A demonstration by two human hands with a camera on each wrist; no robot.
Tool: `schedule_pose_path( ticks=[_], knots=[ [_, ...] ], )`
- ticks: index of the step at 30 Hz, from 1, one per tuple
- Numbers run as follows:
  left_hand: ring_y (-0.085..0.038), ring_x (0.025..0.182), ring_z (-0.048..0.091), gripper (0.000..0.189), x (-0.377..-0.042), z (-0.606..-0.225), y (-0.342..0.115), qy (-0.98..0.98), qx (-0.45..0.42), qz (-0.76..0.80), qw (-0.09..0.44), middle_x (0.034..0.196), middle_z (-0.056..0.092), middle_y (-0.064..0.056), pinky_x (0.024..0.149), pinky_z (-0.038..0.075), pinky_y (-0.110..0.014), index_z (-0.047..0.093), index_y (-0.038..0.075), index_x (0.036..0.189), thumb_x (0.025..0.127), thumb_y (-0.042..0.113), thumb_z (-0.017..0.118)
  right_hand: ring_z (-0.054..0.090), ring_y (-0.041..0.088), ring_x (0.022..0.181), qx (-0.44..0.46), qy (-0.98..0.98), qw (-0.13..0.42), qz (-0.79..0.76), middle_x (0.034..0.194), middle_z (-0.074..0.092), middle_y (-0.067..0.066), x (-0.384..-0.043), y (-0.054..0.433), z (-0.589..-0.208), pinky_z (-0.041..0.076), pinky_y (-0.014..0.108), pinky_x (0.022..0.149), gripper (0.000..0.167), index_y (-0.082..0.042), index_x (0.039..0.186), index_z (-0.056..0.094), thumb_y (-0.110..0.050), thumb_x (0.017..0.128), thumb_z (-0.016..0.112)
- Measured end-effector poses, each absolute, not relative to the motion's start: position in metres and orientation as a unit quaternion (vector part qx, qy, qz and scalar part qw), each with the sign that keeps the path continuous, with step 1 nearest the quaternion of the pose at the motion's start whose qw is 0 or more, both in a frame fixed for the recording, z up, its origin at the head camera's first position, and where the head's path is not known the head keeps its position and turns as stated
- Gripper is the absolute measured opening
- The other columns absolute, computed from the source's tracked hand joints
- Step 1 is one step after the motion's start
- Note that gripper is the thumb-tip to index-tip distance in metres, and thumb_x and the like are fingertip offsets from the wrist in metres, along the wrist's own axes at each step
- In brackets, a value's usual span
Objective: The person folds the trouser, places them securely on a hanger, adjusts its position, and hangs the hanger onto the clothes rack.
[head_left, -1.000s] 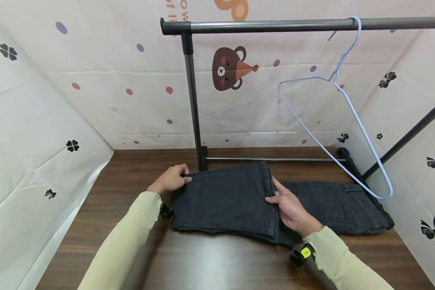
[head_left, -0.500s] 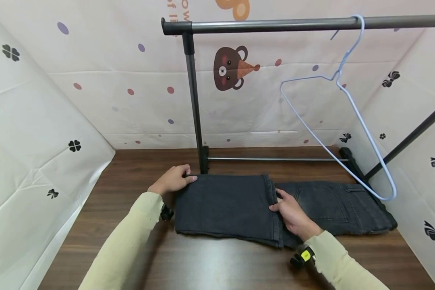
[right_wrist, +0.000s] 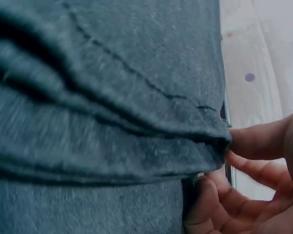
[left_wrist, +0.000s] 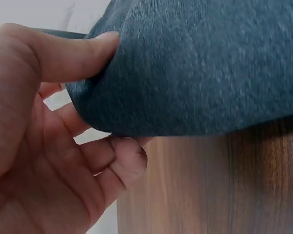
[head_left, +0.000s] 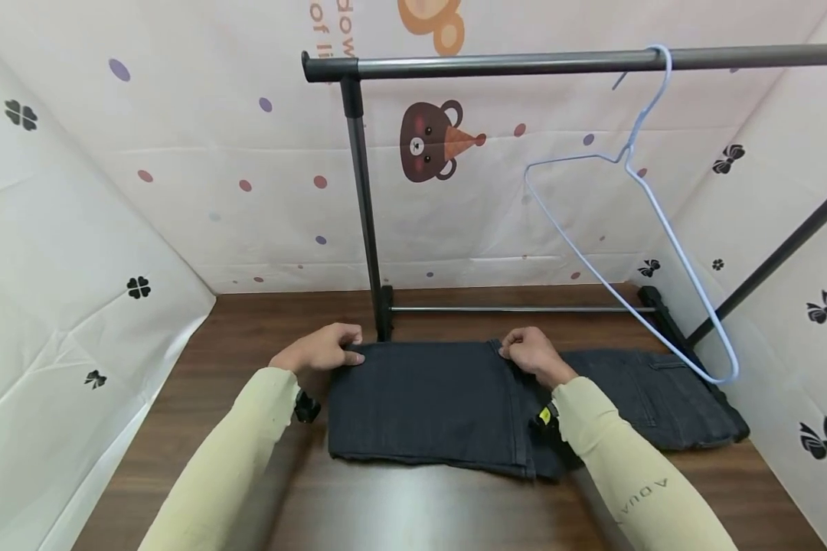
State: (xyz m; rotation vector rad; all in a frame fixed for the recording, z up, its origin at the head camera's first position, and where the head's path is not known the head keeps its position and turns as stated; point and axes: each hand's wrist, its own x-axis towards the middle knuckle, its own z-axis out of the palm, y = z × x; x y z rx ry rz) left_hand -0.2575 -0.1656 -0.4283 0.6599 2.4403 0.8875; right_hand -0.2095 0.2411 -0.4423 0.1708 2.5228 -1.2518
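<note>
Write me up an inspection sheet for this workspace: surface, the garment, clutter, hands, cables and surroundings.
Surface: dark wood-grain tabletop, with a bright reflection at the near side.
Job's things: dark denim jeans, lying on the tabletop, with the hem end folded over.
Clutter: nothing seen.
Left hand: pinches the jeans' far left corner, thumb on top.
Right hand: pinches the hem at its far end.
Cables: nothing seen.
Surroundings: dark metal clothes rack behind the jeans; light-blue hanger on its rail with no garment on it; white printed backdrop behind and at both sides.
</note>
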Motion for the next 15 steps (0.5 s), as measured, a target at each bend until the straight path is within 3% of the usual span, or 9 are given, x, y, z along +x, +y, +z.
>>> schedule_pose_path(
  ticks=[1, 4, 7, 9, 12, 15],
  knots=[
    [-0.017, 0.071, 0.044, 0.029, -0.257, -0.429, -0.167, 0.886, 0.237, 0.324, 0.231, 0.076, 0.040, 0.001, 0.072, 0.039, -0.033, 0.046, 0.010, 0.084, 0.102, 0.019, 0.068, 0.054, 0.018, 0.074, 0.061, 0.877, 0.159, -0.449, 0.094, 0.061, 0.007, -0.210, 0.242, -0.443, 0.047, 0.033, 0.065, 0.014, -0.001, 0.095, 0.066, -0.009, 0.103, 0.057],
    [-0.018, 0.070, 0.046, 0.029, -0.256, -0.431, -0.168, 0.888, 0.225, 0.330, 0.229, 0.074, 0.043, 0.001, 0.071, 0.040, -0.033, 0.051, 0.011, 0.081, 0.100, 0.022, 0.070, 0.052, 0.017, 0.068, 0.055, 0.858, 0.171, -0.481, 0.077, 0.053, 0.001, -0.212, 0.245, -0.442, 0.051, 0.033, 0.066, 0.033, -0.008, 0.070, 0.051, -0.004, 0.103, 0.049],
    [-0.016, 0.067, 0.046, 0.034, -0.256, -0.432, -0.166, 0.894, 0.215, 0.319, 0.228, 0.070, 0.043, 0.002, 0.070, 0.040, -0.031, 0.051, 0.015, 0.075, 0.101, 0.027, 0.069, 0.045, 0.014, 0.057, 0.040, 0.849, 0.184, -0.494, 0.060, 0.035, -0.006, -0.210, 0.249, -0.439, 0.053, 0.032, 0.066, 0.047, -0.016, 0.060, 0.035, -0.003, 0.105, 0.043],
    [-0.014, 0.063, 0.044, 0.041, -0.257, -0.432, -0.164, 0.901, 0.211, 0.301, 0.229, 0.066, 0.041, 0.004, 0.067, 0.040, -0.030, 0.050, 0.018, 0.070, 0.104, 0.034, 0.065, 0.034, 0.011, 0.050, 0.033, 0.852, 0.185, -0.489, 0.055, 0.025, -0.008, -0.210, 0.248, -0.440, 0.048, 0.030, 0.060, 0.050, -0.018, 0.058, 0.031, -0.003, 0.106, 0.039],
    [-0.011, 0.056, 0.038, 0.050, -0.257, -0.432, -0.160, 0.910, 0.206, 0.277, 0.229, 0.060, 0.035, 0.007, 0.063, 0.038, -0.028, 0.047, 0.020, 0.062, 0.107, 0.038, 0.057, 0.025, 0.012, 0.050, 0.028, 0.872, 0.170, -0.457, 0.057, 0.025, -0.005, -0.207, 0.245, -0.448, 0.037, 0.029, 0.057, 0.045, -0.015, 0.064, 0.031, -0.005, 0.107, 0.036],
    [-0.011, 0.052, 0.032, 0.055, -0.255, -0.430, -0.157, 0.916, 0.199, 0.274, 0.217, 0.055, 0.030, 0.008, 0.059, 0.036, -0.027, 0.046, 0.020, 0.056, 0.108, 0.036, 0.055, 0.034, 0.017, 0.057, 0.032, 0.905, 0.125, -0.406, 0.068, 0.040, 0.001, -0.201, 0.238, -0.453, 0.034, 0.032, 0.059, 0.030, -0.008, 0.080, 0.041, -0.010, 0.109, 0.039]
  ],
)
